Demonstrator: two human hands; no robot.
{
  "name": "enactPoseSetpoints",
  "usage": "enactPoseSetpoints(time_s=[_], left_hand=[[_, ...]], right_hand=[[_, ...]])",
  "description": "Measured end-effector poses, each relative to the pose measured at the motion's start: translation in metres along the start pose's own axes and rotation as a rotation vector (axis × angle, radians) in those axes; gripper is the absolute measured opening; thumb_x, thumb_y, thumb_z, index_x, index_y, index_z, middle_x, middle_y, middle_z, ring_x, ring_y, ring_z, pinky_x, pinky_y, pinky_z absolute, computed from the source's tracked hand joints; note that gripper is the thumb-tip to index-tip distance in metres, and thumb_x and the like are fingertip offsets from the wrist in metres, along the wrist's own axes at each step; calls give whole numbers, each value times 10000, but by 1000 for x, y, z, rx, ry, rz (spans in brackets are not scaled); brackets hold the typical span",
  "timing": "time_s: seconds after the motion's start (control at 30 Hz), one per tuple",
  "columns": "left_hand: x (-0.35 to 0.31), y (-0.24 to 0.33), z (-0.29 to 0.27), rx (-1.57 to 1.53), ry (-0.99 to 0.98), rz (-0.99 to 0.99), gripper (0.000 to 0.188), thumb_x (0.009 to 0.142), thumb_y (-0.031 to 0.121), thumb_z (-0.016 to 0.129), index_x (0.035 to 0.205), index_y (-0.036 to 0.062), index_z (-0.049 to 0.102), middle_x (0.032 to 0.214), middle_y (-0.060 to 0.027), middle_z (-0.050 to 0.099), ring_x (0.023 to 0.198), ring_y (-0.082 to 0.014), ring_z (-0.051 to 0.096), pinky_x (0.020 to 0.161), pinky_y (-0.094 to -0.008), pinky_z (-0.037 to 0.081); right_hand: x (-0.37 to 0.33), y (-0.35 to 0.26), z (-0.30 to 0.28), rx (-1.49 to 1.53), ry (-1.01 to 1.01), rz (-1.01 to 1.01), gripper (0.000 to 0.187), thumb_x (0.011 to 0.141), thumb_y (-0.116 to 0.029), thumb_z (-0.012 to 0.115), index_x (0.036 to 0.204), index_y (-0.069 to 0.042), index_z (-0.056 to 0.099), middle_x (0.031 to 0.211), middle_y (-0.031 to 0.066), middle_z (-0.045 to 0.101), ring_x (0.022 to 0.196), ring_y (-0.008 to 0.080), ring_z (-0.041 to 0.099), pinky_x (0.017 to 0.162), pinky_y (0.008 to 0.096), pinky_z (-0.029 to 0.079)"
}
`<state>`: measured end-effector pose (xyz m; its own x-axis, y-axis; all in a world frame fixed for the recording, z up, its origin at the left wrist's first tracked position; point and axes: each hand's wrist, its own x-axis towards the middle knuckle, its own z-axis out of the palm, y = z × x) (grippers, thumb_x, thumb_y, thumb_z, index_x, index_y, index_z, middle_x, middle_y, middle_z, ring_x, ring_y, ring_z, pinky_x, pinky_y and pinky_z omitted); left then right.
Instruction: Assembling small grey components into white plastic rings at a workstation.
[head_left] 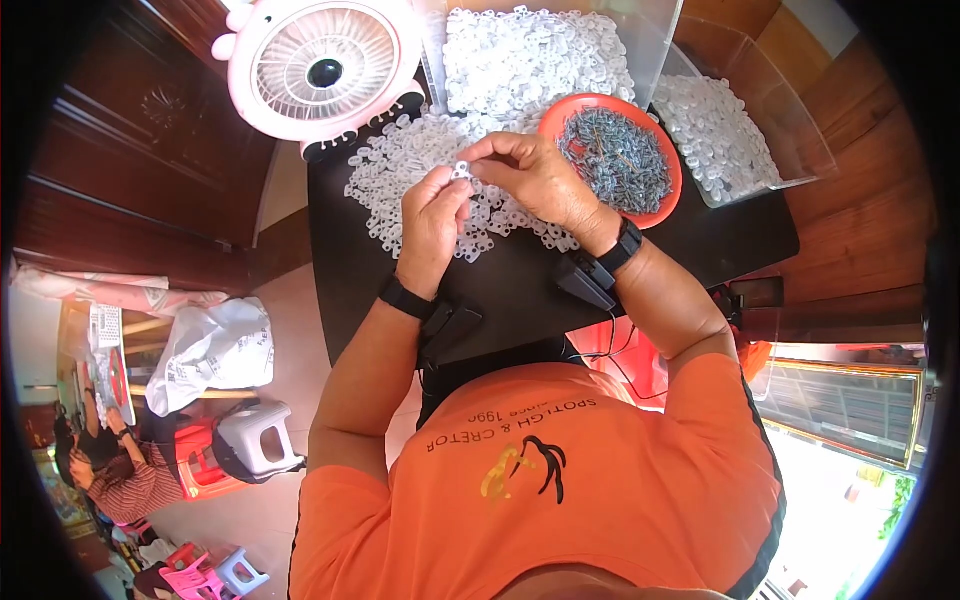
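On the black worktop (520,275), the small white plastic clip (461,170) sits pinched between left hand (432,222) and right hand (535,180), just left of the red bowl of grey metal springs (668,195).

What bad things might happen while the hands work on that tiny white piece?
1. The white piece is pinched only by fingertips of the left hand and right hand; it might slip into the white pile and get lost.
2. The right forearm lies near the red bowl of metal bits, which sits close to the table edge; a bump could spill it.
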<state>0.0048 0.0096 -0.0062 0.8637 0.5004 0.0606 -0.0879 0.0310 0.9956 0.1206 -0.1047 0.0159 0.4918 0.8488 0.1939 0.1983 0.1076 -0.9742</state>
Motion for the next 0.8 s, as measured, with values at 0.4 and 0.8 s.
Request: enactPoseSetpoints(time_s=[0.4, 0.8], left_hand=[[0, 0, -1, 4, -1, -4, 146, 854, 138, 537, 759, 32, 571, 578, 24, 481, 482, -41, 404, 440, -192, 308], [1, -2, -2, 21, -7, 19, 160, 855, 151, 540, 753, 31, 569, 579, 30, 472, 485, -34, 390, 438, -197, 294]], right_hand=[[-1, 0, 1, -7, 20, -11, 179, 885, -62, 584, 1047, -5, 637, 893, 6, 646, 844, 54, 562, 773, 218, 467], [1, 5, 1, -14, 7, -31, 173, 884, -43, 579, 1041, -11, 644, 896, 10, 652, 844, 54, 568, 772, 216, 469]])
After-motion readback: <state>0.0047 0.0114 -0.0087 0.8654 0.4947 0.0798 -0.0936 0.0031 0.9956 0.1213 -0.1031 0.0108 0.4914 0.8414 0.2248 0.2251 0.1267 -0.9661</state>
